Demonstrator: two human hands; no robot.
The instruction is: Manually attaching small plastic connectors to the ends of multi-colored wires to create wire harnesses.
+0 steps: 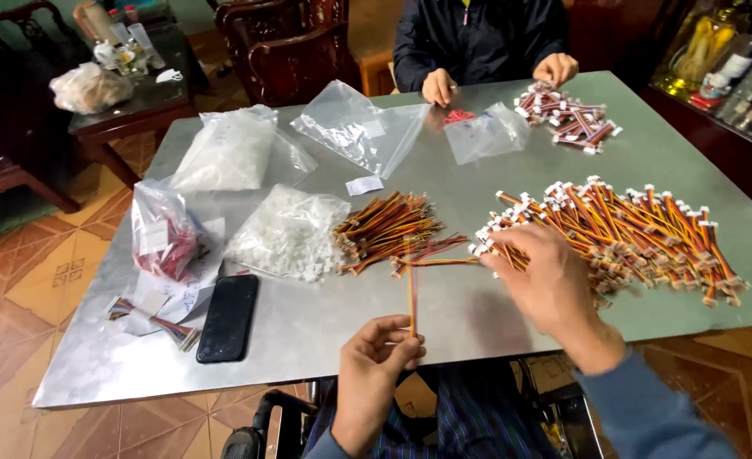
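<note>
My left hand (377,361) pinches one end of a thin red, yellow and orange ribbon wire (411,293) that runs away from me over the grey table (308,327). My right hand (546,280) reaches with spread fingers onto the near left edge of a big pile of wires with white connectors (639,229); whether it grips one I cannot tell. A smaller heap of bare wires (386,228) lies just beyond my left hand, with a few loose wires (434,253) beside it.
A clear bag of white connectors (289,231), several more plastic bags (227,151) and a black phone (229,316) lie on the left. Across the table a seated person's hands (438,87) rest near a small bag (486,132) and another pile of finished wires (571,117).
</note>
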